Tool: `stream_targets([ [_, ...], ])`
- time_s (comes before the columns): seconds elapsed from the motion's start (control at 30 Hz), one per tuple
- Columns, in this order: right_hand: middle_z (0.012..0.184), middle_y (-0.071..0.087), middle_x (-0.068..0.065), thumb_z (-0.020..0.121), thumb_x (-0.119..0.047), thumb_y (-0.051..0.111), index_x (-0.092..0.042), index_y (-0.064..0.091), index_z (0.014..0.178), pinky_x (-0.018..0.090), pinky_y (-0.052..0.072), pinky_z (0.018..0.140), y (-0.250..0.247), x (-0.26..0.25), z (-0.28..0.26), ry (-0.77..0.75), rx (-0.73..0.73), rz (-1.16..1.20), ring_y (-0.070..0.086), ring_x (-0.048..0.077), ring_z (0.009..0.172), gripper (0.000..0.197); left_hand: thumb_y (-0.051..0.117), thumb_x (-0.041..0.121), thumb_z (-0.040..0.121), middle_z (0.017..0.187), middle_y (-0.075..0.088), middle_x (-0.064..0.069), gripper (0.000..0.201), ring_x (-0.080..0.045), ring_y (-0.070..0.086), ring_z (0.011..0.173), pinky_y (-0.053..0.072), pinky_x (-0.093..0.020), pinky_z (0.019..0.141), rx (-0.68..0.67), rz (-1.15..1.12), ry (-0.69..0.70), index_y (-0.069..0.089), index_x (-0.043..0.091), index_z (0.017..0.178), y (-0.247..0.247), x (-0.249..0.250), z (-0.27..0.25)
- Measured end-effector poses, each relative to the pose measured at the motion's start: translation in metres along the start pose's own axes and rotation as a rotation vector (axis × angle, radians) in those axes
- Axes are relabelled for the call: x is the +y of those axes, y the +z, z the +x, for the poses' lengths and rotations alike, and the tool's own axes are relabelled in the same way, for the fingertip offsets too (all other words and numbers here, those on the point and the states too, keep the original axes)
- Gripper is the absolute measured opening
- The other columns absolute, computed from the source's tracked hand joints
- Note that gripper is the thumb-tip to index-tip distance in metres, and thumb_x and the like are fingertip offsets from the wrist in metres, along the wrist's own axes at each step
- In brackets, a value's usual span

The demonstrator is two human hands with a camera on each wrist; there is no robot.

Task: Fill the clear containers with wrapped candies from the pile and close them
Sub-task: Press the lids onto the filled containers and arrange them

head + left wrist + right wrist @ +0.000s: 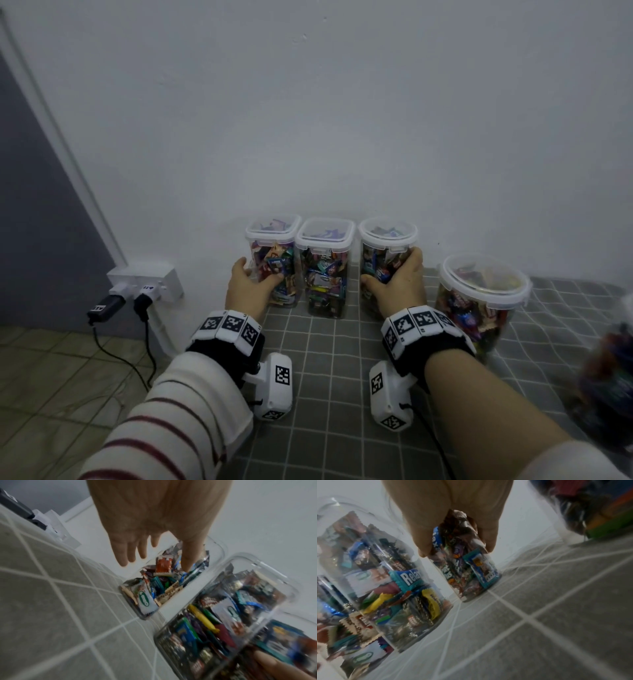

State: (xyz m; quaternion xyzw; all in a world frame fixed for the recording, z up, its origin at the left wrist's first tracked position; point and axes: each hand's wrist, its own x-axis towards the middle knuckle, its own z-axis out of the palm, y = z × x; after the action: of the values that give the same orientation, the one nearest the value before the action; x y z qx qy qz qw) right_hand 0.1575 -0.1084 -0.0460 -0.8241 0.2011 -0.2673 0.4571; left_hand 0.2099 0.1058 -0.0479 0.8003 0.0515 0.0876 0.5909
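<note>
Three lidded clear containers stand in a row against the far wall, packed with wrapped candies. The left hand (247, 286) cups the left container (274, 260), fingers spread and relaxed; the right hand (397, 279) curls round the right container (387, 253). Full, rigid and smooth, they look weighty and slippery: best gripped mid-body. A round tub (479, 301) waits right
</note>
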Motion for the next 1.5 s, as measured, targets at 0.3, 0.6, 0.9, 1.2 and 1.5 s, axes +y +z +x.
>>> stream_targets([
  [0.3, 0.131, 0.043, 0.017, 0.072, -0.018, 0.079, -0.007, 0.027, 0.13, 0.042, 0.042, 0.097, -0.005, -0.004, 0.003, 0.021, -0.042, -0.018, 0.047, 0.034, 0.119, 0.078, 0.063, 0.018, 0.088, 0.082, 0.067, 0.002, 0.012, -0.017, 0.062, 0.083, 0.049, -0.035, 0.085, -0.377, 0.18, 0.243, 0.066, 0.024, 0.077, 0.016, 0.018, -0.031],
  [0.6, 0.13, 0.043, 0.016, 0.072, -0.02, 0.079, -0.009, 0.026, 0.131, 0.044, 0.043, 0.098, -0.002, -0.002, 0.005, 0.014, -0.035, -0.03, 0.047, 0.034, 0.119, 0.08, 0.059, 0.025, 0.091, 0.105, 0.064, 0.004, 0.015, -0.013, 0.058, 0.103, 0.042, -0.027, 0.095, -0.49, 0.233, 0.229, 0.068, 0.02, 0.103, 0.048, 0.021, -0.03],
  [0.9, 0.134, 0.042, 0.017, 0.071, -0.021, 0.08, -0.008, 0.022, 0.138, 0.041, 0.04, 0.1, -0.002, -0.004, 0.001, 0.04, -0.032, -0.044, 0.044, 0.033, 0.123, 0.09, 0.061, 0.023, 0.091, 0.104, 0.063, 0.002, 0.015, -0.014, 0.057, 0.101, 0.038, -0.022, 0.087, -0.444, 0.247, 0.217, 0.066, 0.017, 0.104, 0.049, 0.02, -0.034],
  [1.2, 0.14, 0.037, 0.016, 0.08, -0.023, 0.07, -0.006, 0.023, 0.14, 0.036, 0.036, 0.1, -0.02, -0.022, -0.052, 0.168, -0.162, -0.222, 0.039, 0.031, 0.128, 0.078, 0.061, 0.02, 0.09, 0.099, 0.064, 0.001, 0.011, -0.013, 0.057, 0.094, 0.04, -0.023, 0.082, -0.443, 0.22, 0.239, 0.066, 0.017, 0.1, 0.035, 0.033, -0.066],
  [1.5, 0.124, 0.042, 0.007, 0.087, -0.033, 0.055, -0.011, 0.045, 0.12, 0.037, 0.042, 0.091, -0.114, -0.066, -0.146, -0.182, -0.272, -0.32, 0.044, 0.025, 0.114, 0.04, 0.057, 0.011, 0.091, 0.092, 0.064, 0.003, 0.011, -0.013, 0.058, 0.086, 0.046, -0.029, 0.078, -0.533, 0.077, 0.243, 0.064, 0.018, 0.094, 0.021, 0.056, -0.148],
])
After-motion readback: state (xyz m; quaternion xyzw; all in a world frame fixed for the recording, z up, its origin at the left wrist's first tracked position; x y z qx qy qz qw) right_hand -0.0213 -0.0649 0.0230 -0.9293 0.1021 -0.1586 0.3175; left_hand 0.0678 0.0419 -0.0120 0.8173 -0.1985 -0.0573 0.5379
